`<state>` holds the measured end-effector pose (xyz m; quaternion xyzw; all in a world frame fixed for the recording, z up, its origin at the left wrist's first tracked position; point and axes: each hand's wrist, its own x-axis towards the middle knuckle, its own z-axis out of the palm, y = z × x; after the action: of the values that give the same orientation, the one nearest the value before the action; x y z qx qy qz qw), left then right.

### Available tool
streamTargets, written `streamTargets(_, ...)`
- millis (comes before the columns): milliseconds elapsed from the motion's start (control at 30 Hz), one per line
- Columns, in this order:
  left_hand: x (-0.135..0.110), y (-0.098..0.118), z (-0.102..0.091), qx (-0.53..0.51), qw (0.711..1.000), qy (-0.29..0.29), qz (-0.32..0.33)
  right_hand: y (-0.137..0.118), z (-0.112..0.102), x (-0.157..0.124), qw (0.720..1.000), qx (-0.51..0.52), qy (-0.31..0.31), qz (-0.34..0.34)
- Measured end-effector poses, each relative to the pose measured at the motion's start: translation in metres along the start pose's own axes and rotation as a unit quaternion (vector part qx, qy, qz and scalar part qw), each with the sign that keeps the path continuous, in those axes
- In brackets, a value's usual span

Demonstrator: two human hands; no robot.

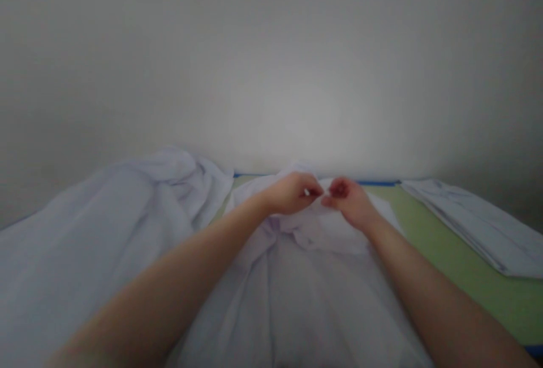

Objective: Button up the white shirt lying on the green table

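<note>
A white garment (297,277) lies spread in front of me, bunched and wrinkled near its far end. Over that far end, my left hand (297,193) is closed, thumb and fingers pinched together on a bit of the white cloth. Facing it from the right, my right hand (351,203) is closed too, its fingers curled and its fingertips at the same bit of cloth. The two sets of fingertips almost meet. Blur hides the exact detail between them.
At the left is a large heap of loose white cloth (114,226). A folded white garment (479,224) rests on the right of the green tabletop (458,255), which has blue edging (377,183). Behind the table rises a plain pale wall (271,68).
</note>
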<state>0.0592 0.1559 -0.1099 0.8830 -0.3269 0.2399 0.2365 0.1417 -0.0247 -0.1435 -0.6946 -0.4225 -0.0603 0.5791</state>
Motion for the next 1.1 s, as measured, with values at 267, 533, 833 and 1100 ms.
streamTargets(267, 0.002, -0.016, 0.008, -0.011, 0.994, 0.065, -0.087, -0.011, 0.008, -0.005, 0.928, -0.279, 0.109, -0.222)
streamTargets(533, 0.004, -0.016, 0.009, -0.038, 0.989, 0.074, -0.126, -0.002, 0.008, -0.002, 0.9, -0.345, 0.08, -0.254)
streamTargets(833, 0.007, -0.016, 0.022, -0.118, 0.954, 0.065, -0.267, 0.004, 0.006, 0.001, 0.86, -0.426, 0.058, -0.274)
streamTargets(1100, 0.011, -0.017, 0.026, -0.126, 0.939, 0.081, -0.31, 0.002, 0.011, 0.001, 0.882, -0.385, 0.066, -0.264)
